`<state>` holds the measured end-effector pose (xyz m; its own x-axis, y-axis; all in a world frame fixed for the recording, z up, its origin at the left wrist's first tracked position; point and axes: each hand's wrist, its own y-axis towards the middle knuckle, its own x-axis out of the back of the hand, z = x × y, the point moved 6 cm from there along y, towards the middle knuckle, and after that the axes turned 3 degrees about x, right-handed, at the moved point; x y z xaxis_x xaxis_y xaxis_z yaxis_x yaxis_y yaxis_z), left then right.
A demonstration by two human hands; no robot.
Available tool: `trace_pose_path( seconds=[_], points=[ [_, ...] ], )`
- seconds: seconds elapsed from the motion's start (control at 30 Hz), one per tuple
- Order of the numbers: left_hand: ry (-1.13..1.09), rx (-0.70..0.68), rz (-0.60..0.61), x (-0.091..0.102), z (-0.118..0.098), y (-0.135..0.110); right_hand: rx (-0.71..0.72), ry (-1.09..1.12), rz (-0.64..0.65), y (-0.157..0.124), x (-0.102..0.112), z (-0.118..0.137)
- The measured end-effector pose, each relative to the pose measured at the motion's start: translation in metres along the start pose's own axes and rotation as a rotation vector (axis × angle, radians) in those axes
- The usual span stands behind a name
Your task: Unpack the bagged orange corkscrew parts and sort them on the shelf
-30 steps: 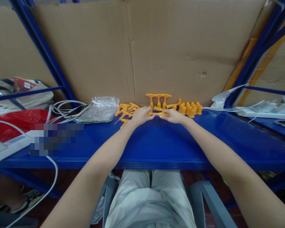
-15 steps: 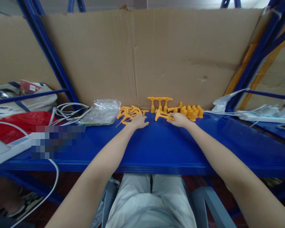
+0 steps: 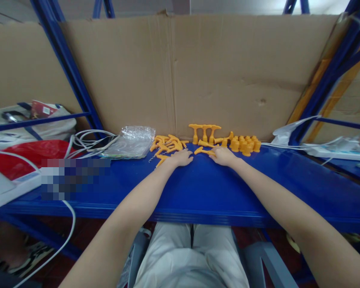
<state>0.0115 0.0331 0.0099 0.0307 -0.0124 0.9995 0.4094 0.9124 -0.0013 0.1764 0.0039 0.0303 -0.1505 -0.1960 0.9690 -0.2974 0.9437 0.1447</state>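
Note:
My left hand (image 3: 182, 158) rests on the blue tabletop at the near right side of a heap of yellow corkscrews (image 3: 169, 143), its fingers stretched out. Bare metal spirals show among the heap, and one loose corkscrew (image 3: 162, 160) lies beside my left wrist. My right hand (image 3: 224, 156) has its fingers closed around the end of a yellow corkscrew (image 3: 200, 150), whose handle points left; part of it is hidden by the fingers. Just behind, another yellow piece (image 3: 206, 143) lies flat. Several T-shaped corkscrews (image 3: 204, 134) stand upright in a row near the cardboard.
A group of yellow sleeves (image 3: 246, 145) stands to the right of my right hand. Clear plastic bags (image 3: 130, 143) and white cables (image 3: 88, 140) lie left on the blue table (image 3: 198, 196). A cardboard sheet (image 3: 222, 72) closes off the back; blue posts (image 3: 69, 64) flank it.
My left hand has come slightly toward me, off the heap. The right hand has also drawn nearer with a corkscrew, and a yellow piece now shows lying behind it. The view has shifted slightly.

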Motion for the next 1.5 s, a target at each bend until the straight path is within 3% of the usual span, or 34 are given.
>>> trace_pose_path(
  seconds=[0.3, 0.6, 0.83, 0.93, 1.07, 1.27, 1.4, 1.5],
  points=[
    [0.004, -0.009, -0.069, 0.006, -0.002, -0.002, 0.088, -0.132, -0.013, 0.03, 0.0, 0.013],
    [-0.036, 0.047, -0.285, 0.011, 0.008, 0.002, 0.102, -0.149, -0.041, 0.047, 0.008, 0.019],
    [-0.06, 0.088, -0.104, 0.001, 0.011, 0.008, 0.13, -0.191, -0.032, 0.046, 0.013, 0.018],
    [-0.032, 0.076, -0.1, 0.003, 0.01, 0.008, 0.108, -0.182, -0.006, 0.048, 0.016, 0.012],
    [0.043, 0.064, -0.129, 0.008, 0.005, 0.003, -0.001, 0.022, 0.04, 0.055, 0.019, -0.006],
    [0.15, 0.043, -0.163, 0.021, -0.014, -0.01, -0.042, 0.475, -0.123, 0.071, 0.036, -0.025],
    [0.127, 0.018, -0.181, 0.029, -0.031, -0.018, -0.049, 0.63, -0.253, 0.084, 0.042, -0.021],
    [0.087, -0.073, -0.184, 0.029, -0.047, -0.023, -0.051, 0.718, -0.319, 0.095, 0.038, -0.01]
  ],
)
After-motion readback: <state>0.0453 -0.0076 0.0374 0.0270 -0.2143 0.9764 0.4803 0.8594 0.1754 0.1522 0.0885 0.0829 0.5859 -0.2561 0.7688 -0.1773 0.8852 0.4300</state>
